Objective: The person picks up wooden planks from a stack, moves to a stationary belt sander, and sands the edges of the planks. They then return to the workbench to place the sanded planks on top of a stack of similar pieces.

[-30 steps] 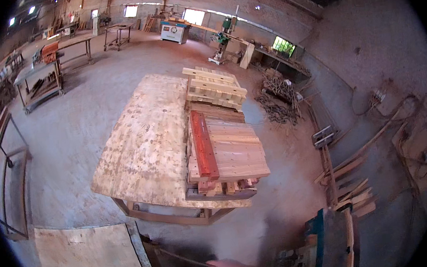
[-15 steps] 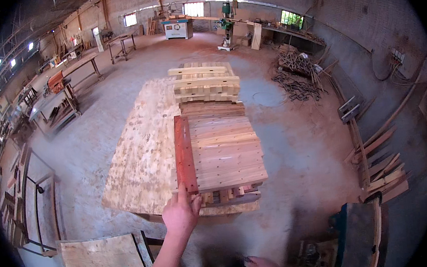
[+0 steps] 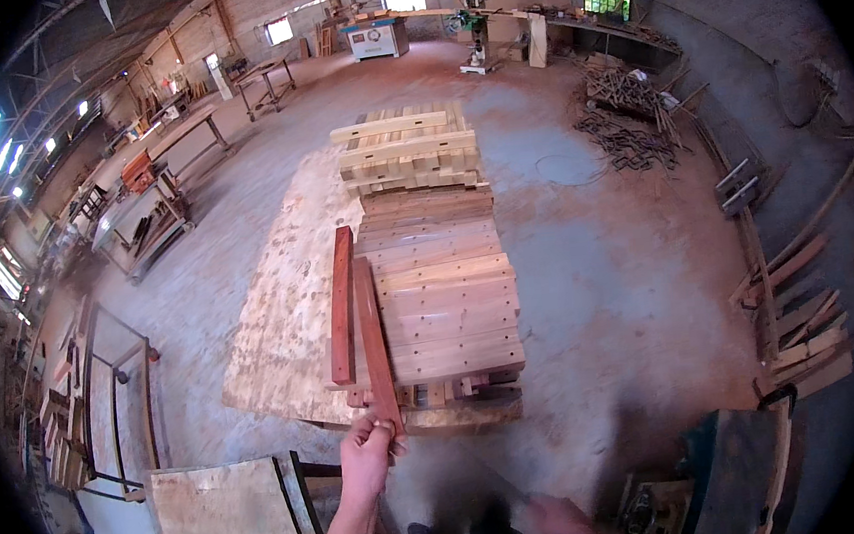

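My left hand (image 3: 367,460) is closed around the near end of a reddish-brown wooden strip (image 3: 374,341). Its far part leans along the left edge of a stack of pale pinkish boards (image 3: 443,311) dotted with small holes. Left of it, a second, redder wooden strip (image 3: 341,299) lies almost parallel, a narrow gap between them. Down at the lower edge, my right hand (image 3: 559,520) hangs low and blurred, away from the stack; its fingers are smeared, so whatever it might hold does not show.
A large plywood sheet (image 3: 275,309) lies under the stack, with yellowish slotted wood pieces (image 3: 408,153) piled behind. Nearest me are a plywood-topped table (image 3: 226,514) at left and a dark-topped machine (image 3: 739,468) at right. Scrap wood (image 3: 626,116) heaps at the far right.
Two red strips that lay together have come apart: my left hand has drawn one toward me, now gripping its end. The view has shifted slightly. My right hand remains low.
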`<action>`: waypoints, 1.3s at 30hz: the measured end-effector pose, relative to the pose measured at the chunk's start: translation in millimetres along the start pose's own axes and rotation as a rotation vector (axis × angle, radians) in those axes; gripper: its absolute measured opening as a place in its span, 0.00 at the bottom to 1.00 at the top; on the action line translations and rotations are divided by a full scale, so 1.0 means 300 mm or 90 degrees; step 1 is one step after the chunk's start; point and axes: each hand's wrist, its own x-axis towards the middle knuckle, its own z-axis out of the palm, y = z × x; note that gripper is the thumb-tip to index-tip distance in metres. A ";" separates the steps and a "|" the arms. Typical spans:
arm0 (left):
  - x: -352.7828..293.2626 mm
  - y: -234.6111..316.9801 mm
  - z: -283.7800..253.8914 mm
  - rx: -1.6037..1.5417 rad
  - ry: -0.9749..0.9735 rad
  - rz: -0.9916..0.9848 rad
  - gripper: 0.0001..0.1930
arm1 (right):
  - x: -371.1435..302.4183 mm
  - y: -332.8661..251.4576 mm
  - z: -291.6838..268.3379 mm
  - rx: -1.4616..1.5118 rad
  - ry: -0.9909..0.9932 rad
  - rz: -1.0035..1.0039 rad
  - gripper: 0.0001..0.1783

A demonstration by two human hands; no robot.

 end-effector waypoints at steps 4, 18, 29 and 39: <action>-0.024 -0.047 0.004 -0.122 -0.072 -0.094 0.11 | 0.071 0.112 0.019 0.010 0.037 -0.052 0.22; -0.011 -0.112 -0.016 -0.547 -0.139 -0.117 0.21 | -0.161 0.187 0.170 0.043 0.150 -0.012 0.23; -0.393 -0.279 -0.183 -0.778 -0.469 -0.278 0.31 | -0.415 0.330 0.622 -0.011 0.344 -0.188 0.18; -0.592 -0.354 -0.132 -0.353 -0.454 0.023 0.28 | -0.666 0.383 0.701 0.117 0.318 -0.072 0.20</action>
